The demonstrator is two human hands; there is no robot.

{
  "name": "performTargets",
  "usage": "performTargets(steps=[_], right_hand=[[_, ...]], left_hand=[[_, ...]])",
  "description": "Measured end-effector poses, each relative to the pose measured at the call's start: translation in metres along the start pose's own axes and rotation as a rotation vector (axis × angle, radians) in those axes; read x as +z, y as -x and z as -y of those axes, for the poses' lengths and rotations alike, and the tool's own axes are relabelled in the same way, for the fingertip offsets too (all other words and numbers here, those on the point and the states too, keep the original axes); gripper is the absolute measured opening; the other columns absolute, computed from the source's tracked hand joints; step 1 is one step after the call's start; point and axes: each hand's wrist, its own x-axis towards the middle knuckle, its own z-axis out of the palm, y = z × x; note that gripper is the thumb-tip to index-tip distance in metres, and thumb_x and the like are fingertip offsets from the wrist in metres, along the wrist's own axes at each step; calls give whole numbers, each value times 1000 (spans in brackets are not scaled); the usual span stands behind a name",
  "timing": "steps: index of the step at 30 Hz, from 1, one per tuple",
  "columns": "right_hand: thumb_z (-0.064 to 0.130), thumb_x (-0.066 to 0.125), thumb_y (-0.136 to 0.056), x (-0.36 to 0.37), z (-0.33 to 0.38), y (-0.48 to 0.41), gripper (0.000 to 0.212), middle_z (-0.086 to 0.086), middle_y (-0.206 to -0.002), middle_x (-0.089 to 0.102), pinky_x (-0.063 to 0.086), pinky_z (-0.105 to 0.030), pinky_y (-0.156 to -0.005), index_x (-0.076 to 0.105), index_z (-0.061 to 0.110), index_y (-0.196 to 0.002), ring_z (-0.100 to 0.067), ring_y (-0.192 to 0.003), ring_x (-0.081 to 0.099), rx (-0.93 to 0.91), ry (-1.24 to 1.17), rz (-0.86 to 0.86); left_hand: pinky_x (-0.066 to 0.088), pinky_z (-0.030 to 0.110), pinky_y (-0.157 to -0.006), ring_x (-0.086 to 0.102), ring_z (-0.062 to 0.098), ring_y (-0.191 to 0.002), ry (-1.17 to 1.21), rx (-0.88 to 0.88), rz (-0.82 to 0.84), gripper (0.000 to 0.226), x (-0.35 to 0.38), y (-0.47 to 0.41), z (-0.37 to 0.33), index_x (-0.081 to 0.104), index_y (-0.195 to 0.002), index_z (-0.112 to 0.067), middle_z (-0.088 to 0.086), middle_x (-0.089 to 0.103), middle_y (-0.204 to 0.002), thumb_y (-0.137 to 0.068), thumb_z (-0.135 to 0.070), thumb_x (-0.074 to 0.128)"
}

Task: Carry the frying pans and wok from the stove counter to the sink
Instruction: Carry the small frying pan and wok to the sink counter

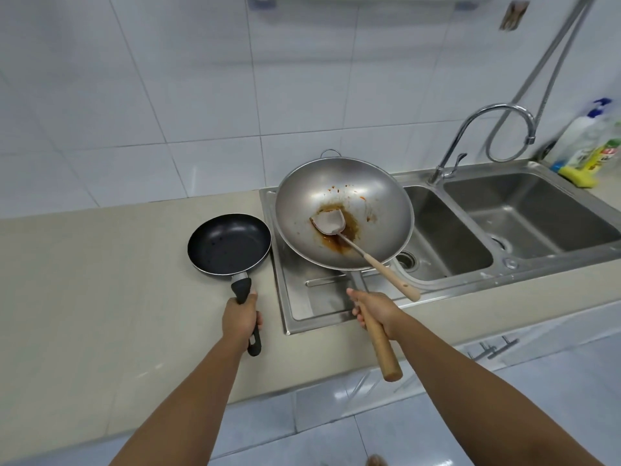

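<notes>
Spanning beige counter [100,280] | steel sink [524,210] | white tiled wall [168,95]

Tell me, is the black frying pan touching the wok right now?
Apart. The head view shows a strip of beige counter and sink edge between the black frying pan rim and the wok rim.

No legible text in this view. The only printed matter is the label on the bottle [591,142] at about 2 o'clock, behind the right sink basin: green, yellow and red patches, motion-blurred, no letters or numbers resolvable. A small tag on the wall tile [513,15] at 1 o'clock shows dark marks, also unreadable.
</notes>
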Motion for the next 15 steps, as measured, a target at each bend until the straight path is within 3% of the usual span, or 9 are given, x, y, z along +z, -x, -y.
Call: performTargets(steps=[3,8,12,15], right_hand=[[30,64,-93,6,0,1,37,-9,-76,65,54,-28,-55,58,3,-117,-16,-58,59,-106,106,-128],[32,59,-95,16,-7,5,32,-11,-105,67,54,-42,-88,57,9,-117,-29,-95,65,-178,425,-302],[33,58,-97,18,-13,9,34,-10,-113,67,50,-41,-91,56,10,-122,-30,-104,63,-211,472,-311],[33,58,-97,14,-16,13,36,-6,-107,65,52,-40,-88,56,11,-125,-28,-99,63,-212,471,-305]], left_hand=[[34,27,-44,49,22,-46,-23,14,-48,35,4,5,4,49,-90,-5,8,54,-57,-99,-39,46],[33,25,-42,45,21,-42,-51,25,-87,37,10,10,8,48,-86,-5,9,51,-55,-99,-39,44],[35,25,-43,45,21,-41,-53,18,-98,36,13,13,9,48,-88,-5,10,53,-56,-99,-39,44],[35,25,-43,45,21,-40,-59,12,-99,37,13,14,11,49,-87,-4,10,54,-57,-99,-39,44]])
